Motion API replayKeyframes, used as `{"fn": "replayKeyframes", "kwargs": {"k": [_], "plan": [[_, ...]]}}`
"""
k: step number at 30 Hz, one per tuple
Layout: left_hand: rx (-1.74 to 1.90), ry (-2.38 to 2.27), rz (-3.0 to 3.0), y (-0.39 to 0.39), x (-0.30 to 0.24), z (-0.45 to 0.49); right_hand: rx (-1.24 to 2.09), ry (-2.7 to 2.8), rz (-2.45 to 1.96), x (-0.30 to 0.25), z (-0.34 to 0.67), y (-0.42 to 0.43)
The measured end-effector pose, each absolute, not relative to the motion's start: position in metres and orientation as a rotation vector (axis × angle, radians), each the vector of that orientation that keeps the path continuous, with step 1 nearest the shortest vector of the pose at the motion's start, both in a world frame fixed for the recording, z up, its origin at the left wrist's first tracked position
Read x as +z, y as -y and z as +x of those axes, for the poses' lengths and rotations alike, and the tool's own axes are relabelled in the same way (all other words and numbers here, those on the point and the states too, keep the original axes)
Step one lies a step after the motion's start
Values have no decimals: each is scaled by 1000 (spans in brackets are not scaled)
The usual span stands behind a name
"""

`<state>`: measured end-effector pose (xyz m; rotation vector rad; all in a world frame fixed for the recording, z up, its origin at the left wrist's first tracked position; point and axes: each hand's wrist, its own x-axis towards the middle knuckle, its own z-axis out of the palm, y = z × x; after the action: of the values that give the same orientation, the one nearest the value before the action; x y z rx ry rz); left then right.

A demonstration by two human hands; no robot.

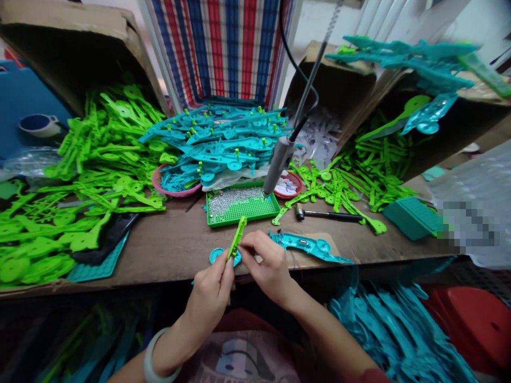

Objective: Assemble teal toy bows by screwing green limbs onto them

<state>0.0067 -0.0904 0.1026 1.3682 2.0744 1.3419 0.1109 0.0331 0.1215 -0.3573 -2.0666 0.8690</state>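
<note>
My left hand (211, 287) is closed around a narrow bright green plastic part (239, 231) and holds it tilted upright above the table's front edge. Close against its right side, my right hand (269, 266) is pinched; whatever lies between the fingertips is too small to make out. Behind the fingers, a round turquoise plastic piece (216, 255) is partly hidden. To the right of my hands lies a long turquoise plastic part (307, 243) with a small black insert and thin wires. Just beyond them is a green tray (227, 219) of small metal screws.
A grey electric screwdriver (278, 165) hangs over the tray. A hammer (331, 215) lies to its right. Green parts (107, 143) heap up at left, turquoise parts (223, 138) at the back. At right are a turquoise basket (413, 218) and a red stool (475, 324).
</note>
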Motion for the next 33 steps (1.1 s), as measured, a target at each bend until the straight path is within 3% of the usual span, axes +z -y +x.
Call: {"fn": "replayKeyframes", "kwargs": {"k": [9, 15, 23, 28, 33], "plan": [[1393, -2116, 1454, 90, 92, 14, 1087, 2003, -486, 114, 116, -27], [1419, -1994, 1397, 92, 90, 19, 1418, 1901, -551, 112, 120, -28], [1418, -2234, 1871, 93, 84, 21, 1369, 1902, -622, 114, 116, -26], [1425, -2263, 1975, 94, 83, 20, 1058, 2020, -539, 117, 117, -23], [1373, -2222, 1864, 97, 84, 16, 1254, 1981, -489, 116, 119, -27]]}}
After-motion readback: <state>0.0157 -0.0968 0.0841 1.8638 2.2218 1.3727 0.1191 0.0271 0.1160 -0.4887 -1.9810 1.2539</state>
